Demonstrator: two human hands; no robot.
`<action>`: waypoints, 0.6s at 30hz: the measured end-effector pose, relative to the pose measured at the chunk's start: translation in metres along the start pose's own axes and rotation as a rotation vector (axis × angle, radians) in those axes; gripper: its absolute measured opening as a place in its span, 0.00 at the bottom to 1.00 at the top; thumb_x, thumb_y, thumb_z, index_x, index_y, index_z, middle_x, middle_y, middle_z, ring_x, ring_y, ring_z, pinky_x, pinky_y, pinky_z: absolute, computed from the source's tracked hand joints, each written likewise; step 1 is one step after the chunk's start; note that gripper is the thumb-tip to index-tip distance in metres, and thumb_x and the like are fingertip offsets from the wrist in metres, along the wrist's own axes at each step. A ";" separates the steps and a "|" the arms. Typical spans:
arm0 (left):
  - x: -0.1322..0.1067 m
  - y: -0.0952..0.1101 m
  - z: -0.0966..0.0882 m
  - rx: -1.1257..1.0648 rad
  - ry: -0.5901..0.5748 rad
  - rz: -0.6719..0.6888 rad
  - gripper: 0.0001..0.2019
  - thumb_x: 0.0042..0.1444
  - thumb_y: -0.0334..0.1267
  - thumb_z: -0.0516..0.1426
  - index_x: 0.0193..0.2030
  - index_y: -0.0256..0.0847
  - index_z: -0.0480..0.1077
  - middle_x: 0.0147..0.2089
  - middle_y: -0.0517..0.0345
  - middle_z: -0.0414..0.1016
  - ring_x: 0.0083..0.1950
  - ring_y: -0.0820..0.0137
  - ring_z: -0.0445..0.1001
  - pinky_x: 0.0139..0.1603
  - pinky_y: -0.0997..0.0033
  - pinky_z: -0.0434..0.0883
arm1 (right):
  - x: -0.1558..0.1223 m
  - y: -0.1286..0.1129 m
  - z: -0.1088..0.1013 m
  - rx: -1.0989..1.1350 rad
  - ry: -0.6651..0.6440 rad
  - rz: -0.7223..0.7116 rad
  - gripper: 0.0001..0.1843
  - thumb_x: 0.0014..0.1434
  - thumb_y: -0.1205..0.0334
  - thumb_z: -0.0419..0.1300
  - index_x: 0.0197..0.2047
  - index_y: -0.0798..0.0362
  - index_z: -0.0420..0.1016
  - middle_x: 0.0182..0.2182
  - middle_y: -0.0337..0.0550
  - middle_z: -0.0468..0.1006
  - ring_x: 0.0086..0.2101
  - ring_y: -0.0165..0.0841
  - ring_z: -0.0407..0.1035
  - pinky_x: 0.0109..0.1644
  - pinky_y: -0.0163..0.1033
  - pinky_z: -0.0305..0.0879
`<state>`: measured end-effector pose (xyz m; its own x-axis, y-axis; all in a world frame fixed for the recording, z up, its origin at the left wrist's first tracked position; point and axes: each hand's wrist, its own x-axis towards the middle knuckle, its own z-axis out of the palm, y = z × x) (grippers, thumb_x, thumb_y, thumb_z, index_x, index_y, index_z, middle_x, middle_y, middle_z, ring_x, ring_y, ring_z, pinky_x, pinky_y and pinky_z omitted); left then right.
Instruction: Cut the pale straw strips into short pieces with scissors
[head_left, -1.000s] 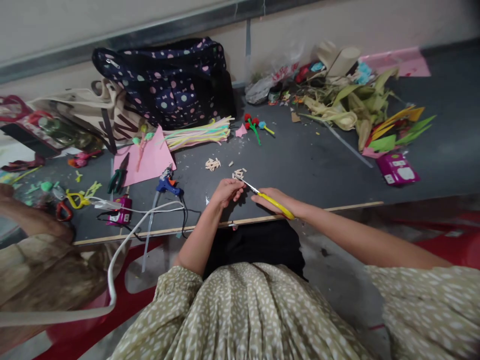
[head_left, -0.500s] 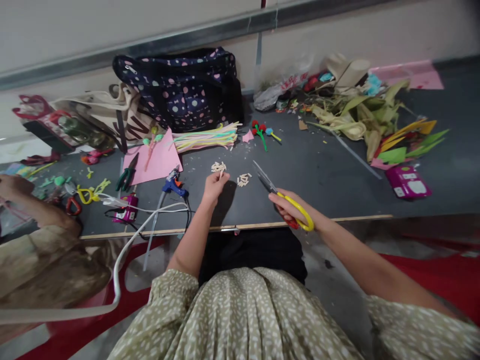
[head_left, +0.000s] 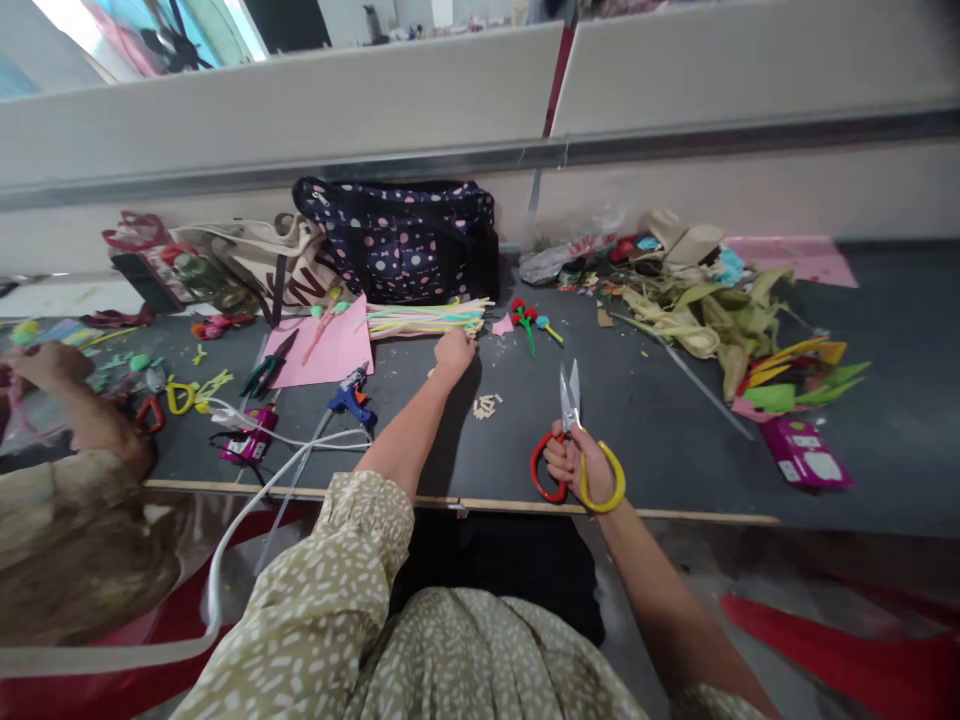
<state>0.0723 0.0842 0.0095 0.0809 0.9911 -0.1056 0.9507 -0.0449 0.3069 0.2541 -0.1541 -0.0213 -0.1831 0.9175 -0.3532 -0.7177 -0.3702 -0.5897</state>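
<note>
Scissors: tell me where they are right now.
In the head view, the scissors are in the right hand, right of centre near the front edge of the table, blades pointing away, with the small pile of cut pieces to their left.

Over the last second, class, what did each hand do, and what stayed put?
The left hand left the cut pieces and reached forward to the end of the straw bundle. The right hand drew back toward the body, keeping the scissors, blades now pointing away. Cut pieces, glue gun and pink paper stayed put.
</note>
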 end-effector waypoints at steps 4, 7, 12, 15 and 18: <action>0.003 0.005 0.001 0.006 0.004 -0.001 0.13 0.62 0.39 0.50 0.45 0.35 0.72 0.47 0.39 0.76 0.52 0.60 0.74 0.48 0.67 0.67 | 0.002 0.005 -0.011 0.123 -0.038 -0.030 0.12 0.60 0.49 0.56 0.37 0.49 0.62 0.21 0.29 0.56 0.17 0.20 0.42 0.16 0.24 0.41; 0.000 0.007 -0.004 -0.006 -0.009 0.029 0.11 0.60 0.37 0.52 0.42 0.35 0.73 0.45 0.39 0.76 0.50 0.60 0.75 0.47 0.68 0.67 | 0.007 0.008 -0.016 0.136 -0.052 -0.009 0.12 0.61 0.49 0.55 0.38 0.49 0.63 0.21 0.29 0.56 0.17 0.20 0.42 0.16 0.24 0.40; -0.032 0.007 -0.012 -0.087 -0.040 0.155 0.09 0.58 0.38 0.54 0.39 0.38 0.74 0.41 0.47 0.78 0.45 0.64 0.76 0.42 0.72 0.66 | 0.010 0.010 -0.014 0.128 -0.059 -0.021 0.13 0.60 0.49 0.57 0.37 0.49 0.62 0.20 0.28 0.56 0.16 0.19 0.42 0.16 0.24 0.39; -0.064 0.002 -0.008 -0.149 -0.086 0.233 0.10 0.56 0.41 0.55 0.36 0.40 0.75 0.36 0.53 0.78 0.39 0.68 0.75 0.37 0.75 0.64 | 0.009 0.010 -0.012 0.102 -0.057 -0.024 0.13 0.59 0.50 0.57 0.37 0.49 0.62 0.20 0.28 0.56 0.17 0.19 0.43 0.16 0.24 0.40; -0.092 -0.007 0.001 -0.206 -0.145 0.303 0.09 0.55 0.40 0.55 0.35 0.40 0.75 0.35 0.54 0.78 0.37 0.69 0.74 0.35 0.74 0.62 | 0.008 0.010 -0.012 0.071 -0.062 -0.042 0.12 0.59 0.52 0.57 0.38 0.49 0.62 0.21 0.29 0.57 0.17 0.19 0.43 0.16 0.24 0.40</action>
<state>0.0582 -0.0072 0.0159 0.4046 0.9079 -0.1092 0.7980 -0.2923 0.5270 0.2534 -0.1519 -0.0385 -0.1921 0.9399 -0.2822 -0.7710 -0.3225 -0.5492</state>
